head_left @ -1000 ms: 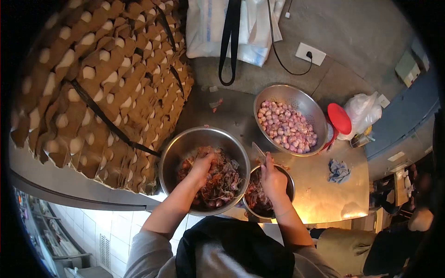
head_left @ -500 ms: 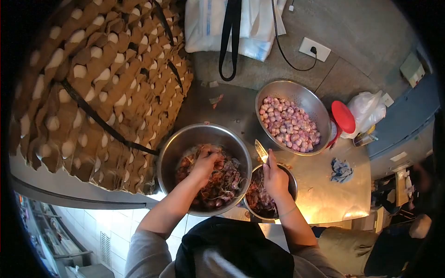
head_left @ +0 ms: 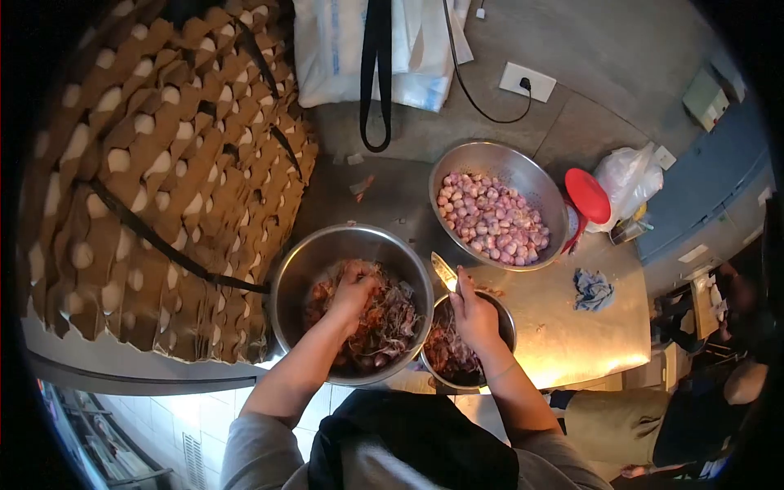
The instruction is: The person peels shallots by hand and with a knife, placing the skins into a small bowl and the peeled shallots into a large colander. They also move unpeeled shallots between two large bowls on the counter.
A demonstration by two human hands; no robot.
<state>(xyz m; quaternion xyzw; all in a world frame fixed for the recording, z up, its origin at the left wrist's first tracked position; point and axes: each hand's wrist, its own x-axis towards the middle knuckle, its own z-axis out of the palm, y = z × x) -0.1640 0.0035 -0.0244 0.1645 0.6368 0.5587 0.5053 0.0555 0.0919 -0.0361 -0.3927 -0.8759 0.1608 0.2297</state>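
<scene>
Two-handed work over metal vessels on a metal surface (head_left: 572,343). The right hand (head_left: 477,317) is closed around the handle of a small knife (head_left: 444,271), its blade directed up and away from the forearm, presumably to keep the edge clear of the wrist. The left hand (head_left: 353,294), fingers curled, reaches into the large bowl (head_left: 392,251), among loose skins (head_left: 398,314) and reddish bulbs (head_left: 380,359). The small bowl (head_left: 509,322) lies beneath the right hand, beside the large one; both stand close to the body, probably for short reaches. Smooth pinkish bulbs (head_left: 494,220) fill much of a perforated colander (head_left: 543,189) farther back, an arrangement that seems to keep them apart from the husks. Egg trays (head_left: 188,196), bound with black straps, rise at left; a crumpled cloth (head_left: 593,290) lies to the right. Hidden or unclear: the left fingertips are lost among the skins, so whether they pinch a bulb cannot be told; the right palm covers most of the knife handle; the small bowl's dark contents are partly masked; a co-worker (head_left: 694,425) is dim and cut off.
</scene>
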